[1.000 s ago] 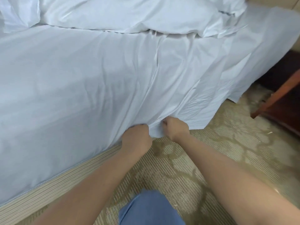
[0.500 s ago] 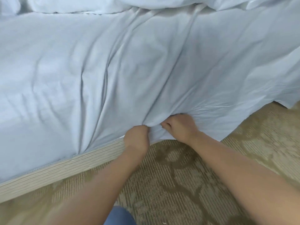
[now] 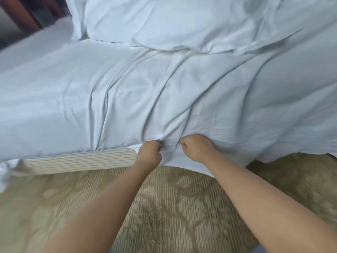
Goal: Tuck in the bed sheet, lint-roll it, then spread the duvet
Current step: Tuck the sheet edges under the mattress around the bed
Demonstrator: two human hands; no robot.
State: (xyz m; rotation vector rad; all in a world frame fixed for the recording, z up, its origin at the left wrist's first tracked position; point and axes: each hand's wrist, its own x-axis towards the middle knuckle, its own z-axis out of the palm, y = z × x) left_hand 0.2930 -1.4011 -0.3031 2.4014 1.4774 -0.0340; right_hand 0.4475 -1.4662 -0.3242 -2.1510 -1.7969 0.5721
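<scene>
A white bed sheet (image 3: pixel 127 99) covers the mattress and hangs over its near side in long creases. My left hand (image 3: pixel 148 154) and my right hand (image 3: pixel 197 149) are side by side at the lower edge of the mattress, each gripping a bunch of the sheet's hanging edge with curled fingers. To the left of my hands the sheet runs in under the mattress; to the right it hangs loose down to the floor. A bunched white duvet (image 3: pixel 173 24) lies across the far part of the bed.
The striped beige bed base (image 3: pixel 80 162) shows below the mattress on the left. Patterned olive carpet (image 3: pixel 164 207) covers the floor in front. Dark wooden furniture (image 3: pixel 23 15) stands at the far left corner. A bit of white cloth (image 3: pixel 5 172) lies at the left edge.
The view has swung left and up, so the duvet and the dark furniture came into sight. Both hands keep gripping the sheet's edge at the mattress bottom, with new creases fanning from them.
</scene>
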